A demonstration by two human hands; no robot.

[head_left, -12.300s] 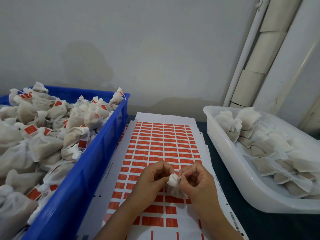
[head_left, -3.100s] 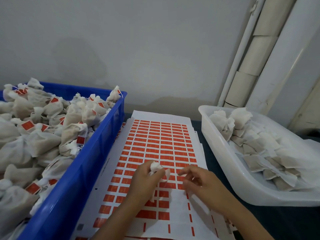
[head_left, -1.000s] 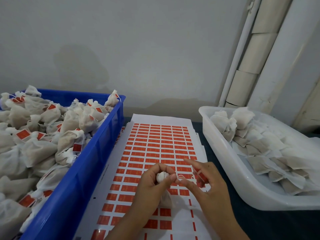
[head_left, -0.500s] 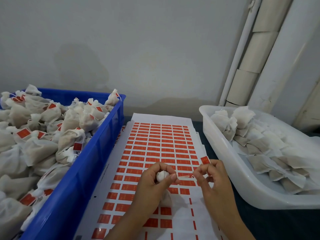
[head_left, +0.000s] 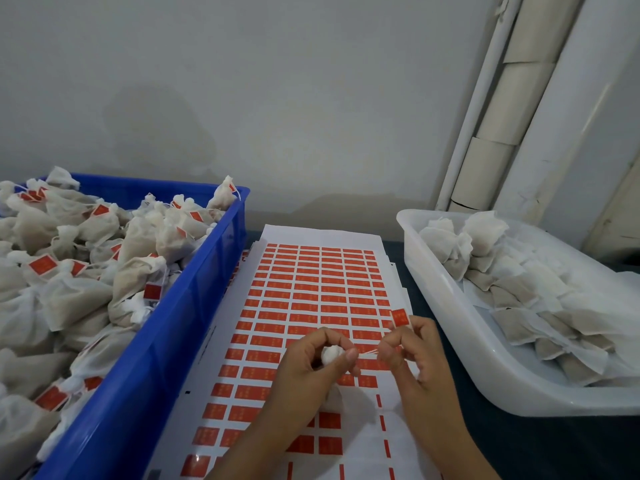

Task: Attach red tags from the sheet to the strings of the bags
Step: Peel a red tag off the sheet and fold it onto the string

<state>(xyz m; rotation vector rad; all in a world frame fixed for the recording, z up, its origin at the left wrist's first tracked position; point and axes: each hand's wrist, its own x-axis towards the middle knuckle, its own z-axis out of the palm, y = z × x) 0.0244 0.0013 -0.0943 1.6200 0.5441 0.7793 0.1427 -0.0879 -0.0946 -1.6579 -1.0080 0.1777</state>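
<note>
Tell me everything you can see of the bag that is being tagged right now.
The bag is a small white pouch of thin gauzy fabric, bunched at its neck. The left hand pinches that neck above the tag sheet, hiding most of the body. A thin string runs from it to the right hand, whose fingers also hold a peeled red tag, not yet folded on.

Colours as seen from beside the table. Under both hands: white sheet (head_left: pixel 322 237) printed with a regular grid of red tags (head_left: pixel 320 292). Left of the left hand (head_left: pixel 311 368): blue crate (head_left: pixel 180 306) of off-white bags (head_left: pixel 69 296) bearing red tags. Right of the right hand (head_left: pixel 415 358): translucent white tray (head_left: pixel 436 296) of plain pale beige-white bags (head_left: pixel 512 292). In the right hand's fingertips: one red tag (head_left: pixel 400 317). Between the hands: white string (head_left: pixel 367 354).
</note>
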